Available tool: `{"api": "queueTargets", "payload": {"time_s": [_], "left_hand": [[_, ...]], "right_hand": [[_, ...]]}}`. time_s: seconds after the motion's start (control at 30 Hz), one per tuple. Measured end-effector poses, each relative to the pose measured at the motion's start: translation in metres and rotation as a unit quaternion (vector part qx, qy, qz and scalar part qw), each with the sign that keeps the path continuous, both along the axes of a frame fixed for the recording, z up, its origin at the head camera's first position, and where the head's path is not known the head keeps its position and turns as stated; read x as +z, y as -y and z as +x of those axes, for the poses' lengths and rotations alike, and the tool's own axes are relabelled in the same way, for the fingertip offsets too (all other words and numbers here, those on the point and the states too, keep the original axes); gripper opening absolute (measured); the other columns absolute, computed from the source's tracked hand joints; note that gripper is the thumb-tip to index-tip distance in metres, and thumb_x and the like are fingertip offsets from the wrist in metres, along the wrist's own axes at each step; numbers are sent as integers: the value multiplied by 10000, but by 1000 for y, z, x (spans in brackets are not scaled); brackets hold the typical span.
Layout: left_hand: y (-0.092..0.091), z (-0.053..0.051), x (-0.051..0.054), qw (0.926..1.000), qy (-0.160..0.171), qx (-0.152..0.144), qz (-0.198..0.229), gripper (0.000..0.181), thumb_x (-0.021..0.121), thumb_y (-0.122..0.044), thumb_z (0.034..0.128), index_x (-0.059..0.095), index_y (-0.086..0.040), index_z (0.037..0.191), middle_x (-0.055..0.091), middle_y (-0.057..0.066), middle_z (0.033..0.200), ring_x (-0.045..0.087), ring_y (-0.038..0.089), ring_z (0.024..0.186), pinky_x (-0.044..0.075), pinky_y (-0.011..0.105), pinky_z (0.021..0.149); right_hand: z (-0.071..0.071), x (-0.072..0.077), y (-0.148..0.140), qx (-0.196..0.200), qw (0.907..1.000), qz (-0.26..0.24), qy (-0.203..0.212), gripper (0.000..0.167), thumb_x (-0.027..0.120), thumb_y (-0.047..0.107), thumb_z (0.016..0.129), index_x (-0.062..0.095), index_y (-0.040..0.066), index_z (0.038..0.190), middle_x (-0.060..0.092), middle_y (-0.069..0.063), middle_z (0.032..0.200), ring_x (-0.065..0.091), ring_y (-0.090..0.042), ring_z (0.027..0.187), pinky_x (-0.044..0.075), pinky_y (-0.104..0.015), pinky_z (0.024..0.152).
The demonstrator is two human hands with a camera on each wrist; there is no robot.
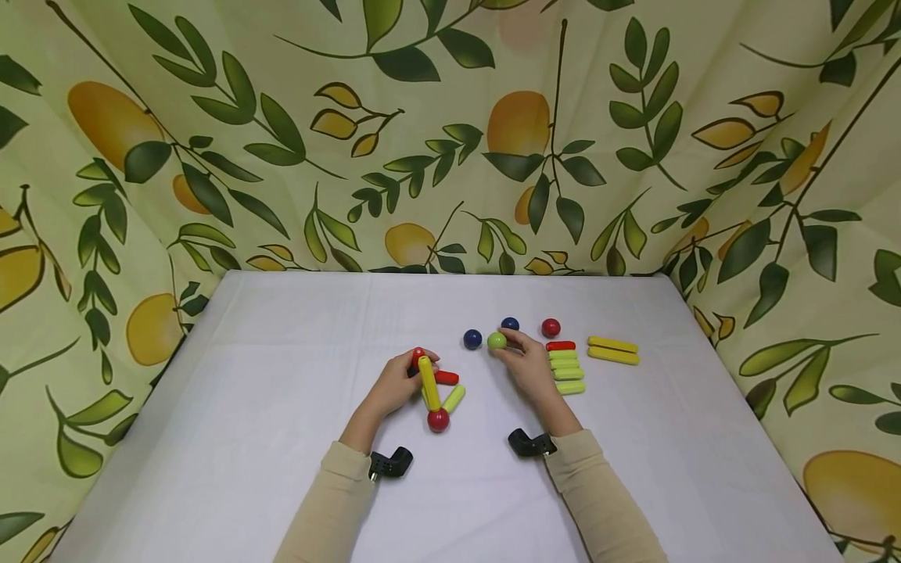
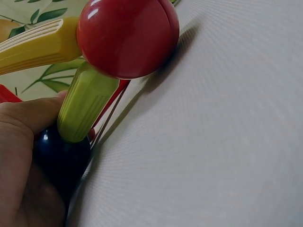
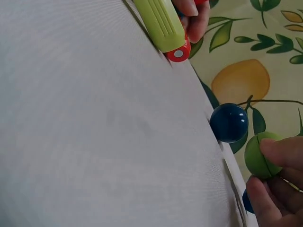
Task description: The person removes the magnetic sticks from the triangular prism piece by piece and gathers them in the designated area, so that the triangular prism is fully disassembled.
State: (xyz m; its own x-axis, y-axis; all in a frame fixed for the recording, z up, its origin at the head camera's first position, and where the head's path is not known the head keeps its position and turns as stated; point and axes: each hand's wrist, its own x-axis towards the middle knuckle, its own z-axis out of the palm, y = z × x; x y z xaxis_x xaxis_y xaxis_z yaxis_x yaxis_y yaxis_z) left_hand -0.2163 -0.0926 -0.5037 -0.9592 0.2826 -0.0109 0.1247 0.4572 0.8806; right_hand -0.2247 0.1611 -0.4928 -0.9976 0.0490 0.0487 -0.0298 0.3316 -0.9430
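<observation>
My left hand [image 1: 394,386] grips a small structure of toy balls and rods at the table's middle. In the left wrist view, thumb and palm lie against its dark blue ball [image 2: 64,153], joined by a light green rod [image 2: 87,101] to a large red ball [image 2: 128,38]. A yellow rod [image 1: 428,383] rises from that red ball toward another red ball [image 1: 418,357] beside my fingers. A red rod [image 1: 446,378] and a second green rod [image 1: 456,397] also belong to it. My right hand [image 1: 529,369] pinches a green ball [image 3: 262,156] between thumb and fingers.
Blue balls [image 1: 472,338] lie left of and behind my right hand. A loose red ball [image 1: 551,328] sits further right. Right of that hand are a red rod [image 1: 560,346], several green rods [image 1: 566,374] and two yellow rods [image 1: 613,351]. A patterned curtain [image 1: 450,156] surrounds the white table [image 1: 296,328].
</observation>
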Motion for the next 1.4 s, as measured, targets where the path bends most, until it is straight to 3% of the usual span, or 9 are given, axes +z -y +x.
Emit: {"api": "queueTargets", "payload": {"time_s": [0.4, 0.73, 1.1, 1.27, 1.4], "left_hand": [[0, -1, -2, 10000, 21, 54, -16, 218, 646, -283, 896, 658, -222, 1106, 663, 0, 1109, 555, 216, 1052, 425, 458, 1024], [1, -1, -3, 9998, -56, -59, 156, 291, 605, -52, 866, 635, -164, 1133, 694, 6, 1094, 596, 210, 1087, 428, 449, 1031], [2, 1, 0, 9998, -79, -101, 170, 331, 588, -25, 855, 631, -164, 1152, 685, 2, 1133, 560, 236, 1164, 361, 486, 1084], [2, 1, 0, 9997, -71, -114, 197, 302, 582, -45, 878, 631, -159, 1154, 686, 9, 1136, 565, 233, 1155, 374, 484, 1074], [1, 1, -1, 9997, -79, -132, 174, 279, 577, -78, 898, 630, -164, 1158, 684, 9, 1141, 579, 218, 1123, 397, 472, 1057]], "right_hand": [[-2, -6, -3, -114, 9969, 774, 51, 451, 681, 75, 845, 581, 48, 1284, 604, -190, 1245, 617, -280, 1098, 516, -354, 919], [1, -5, -2, -122, 9945, 1041, 55, 491, 672, 88, 852, 540, 38, 1322, 547, -195, 1323, 572, -292, 1174, 486, -361, 964], [5, 1, 1, -361, 9895, 1341, -400, 470, 663, 95, 851, 548, 14, 1300, 568, -177, 1298, 547, -296, 1191, 462, -394, 1002], [8, 12, 10, -300, 9901, 1084, -835, 418, 661, 93, 860, 578, 32, 1266, 607, -136, 1248, 570, -258, 1166, 472, -369, 992], [12, 23, 25, 376, 9956, 357, -786, 390, 662, 72, 870, 588, 40, 1251, 607, -137, 1248, 570, -260, 1166, 475, -352, 983]]}}
